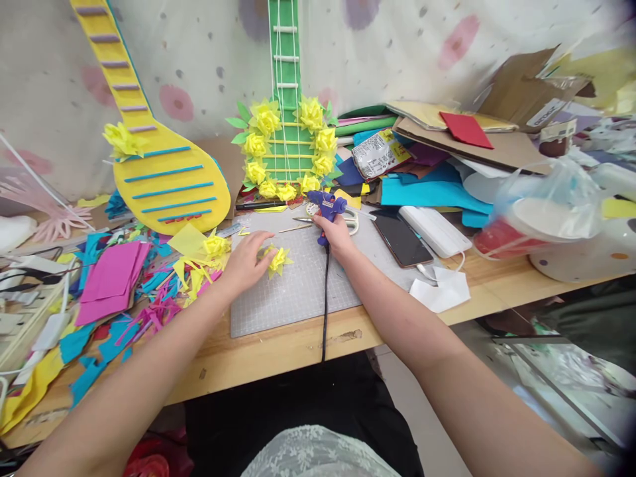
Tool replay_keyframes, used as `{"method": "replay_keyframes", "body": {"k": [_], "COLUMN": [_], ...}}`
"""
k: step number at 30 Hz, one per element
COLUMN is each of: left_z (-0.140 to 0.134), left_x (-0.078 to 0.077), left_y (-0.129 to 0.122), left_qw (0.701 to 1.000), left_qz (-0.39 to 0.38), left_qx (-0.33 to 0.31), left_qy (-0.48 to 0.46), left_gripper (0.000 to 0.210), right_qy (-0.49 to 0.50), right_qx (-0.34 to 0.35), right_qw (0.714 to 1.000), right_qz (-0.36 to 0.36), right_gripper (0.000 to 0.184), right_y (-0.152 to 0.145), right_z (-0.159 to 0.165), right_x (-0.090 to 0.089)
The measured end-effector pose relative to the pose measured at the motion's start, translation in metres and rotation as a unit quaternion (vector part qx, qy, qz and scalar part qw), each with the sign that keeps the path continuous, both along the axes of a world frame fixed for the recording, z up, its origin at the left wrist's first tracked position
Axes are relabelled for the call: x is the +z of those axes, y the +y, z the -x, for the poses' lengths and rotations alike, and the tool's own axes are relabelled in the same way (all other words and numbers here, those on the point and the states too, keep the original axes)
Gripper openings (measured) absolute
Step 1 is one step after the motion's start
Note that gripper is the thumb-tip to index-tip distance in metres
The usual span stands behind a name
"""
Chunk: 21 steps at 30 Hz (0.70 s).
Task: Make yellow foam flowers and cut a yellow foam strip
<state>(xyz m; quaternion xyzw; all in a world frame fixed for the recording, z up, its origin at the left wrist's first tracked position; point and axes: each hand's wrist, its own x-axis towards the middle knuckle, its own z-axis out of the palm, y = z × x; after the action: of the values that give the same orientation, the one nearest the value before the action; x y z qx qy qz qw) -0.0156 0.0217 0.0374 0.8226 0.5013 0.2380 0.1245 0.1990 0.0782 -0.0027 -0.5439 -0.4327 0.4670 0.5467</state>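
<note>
My right hand (336, 233) is wrapped round the handle of a blue glue gun (328, 205); its black cord runs down over the table's front edge. My left hand (248, 260) has its thumb and fingers apart beside a yellow paper flower (279, 262) on the grey cutting mat (263, 311). Whether the fingertips touch its petals I cannot tell. Behind the glue gun lie scissors (352, 222), partly hidden. A green cardboard guitar (284, 136) ringed with yellow flowers leans at the back. Left of it leans a yellow lute-like cutout (171, 175) with blue strips.
Paper scraps (159, 281) and magenta sheets (112, 278) cover the table's left side. To the right lie a phone (401, 237), a white power bank (434, 230) and a bagged cup (531, 222). Cardboard and coloured paper (437, 192) are piled behind them.
</note>
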Motion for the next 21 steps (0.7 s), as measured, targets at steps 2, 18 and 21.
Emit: {"method": "replay_keyframes", "body": {"k": [2,18,21], "left_z": [-0.001,-0.012,-0.012], "left_x": [-0.006,-0.014,-0.018], "left_y": [-0.003,-0.012,-0.012], "left_qw": [0.999,0.998,0.997], "left_qz": [0.036,0.06,0.064], "left_qx": [-0.012,0.008,0.018], "left_qy": [0.015,0.032,0.024], "left_gripper": [0.047,0.048,0.048], "right_qy": [-0.004,0.001,0.009], "right_qx": [-0.014,-0.034,-0.034], "right_qw": [1.0,0.999,0.999], "right_qz": [-0.004,0.004,0.012], "right_gripper": [0.031,0.029,0.029], "right_y": [-0.002,-0.003,-0.004], "right_z": [0.001,0.003,0.003], "right_x": [0.001,0.002,0.004]}}
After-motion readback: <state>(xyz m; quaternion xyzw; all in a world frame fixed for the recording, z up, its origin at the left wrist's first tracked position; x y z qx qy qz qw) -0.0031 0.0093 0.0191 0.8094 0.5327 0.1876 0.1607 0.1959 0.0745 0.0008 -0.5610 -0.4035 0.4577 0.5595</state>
